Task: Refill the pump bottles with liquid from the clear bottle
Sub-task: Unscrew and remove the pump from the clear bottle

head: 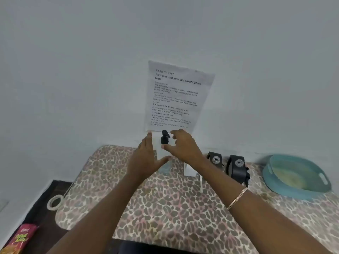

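A white pump bottle with a black pump head stands at the back edge of the leopard-print table, against the wall. My left hand lies flat-fingered along the bottle's left side, thumb spread below it. My right hand hovers at the bottle's right with fingers loosely spread around the pump head and thumb near the neck; it grips nothing. A clear bottle shows partly under my left thumb. Another white container sits half hidden under my right wrist.
Two black devices with round metal knobs stand right of my hands. A teal tray sits at the far right. A printed sheet hangs on the wall. A tape roll and a snack packet lie at the left.
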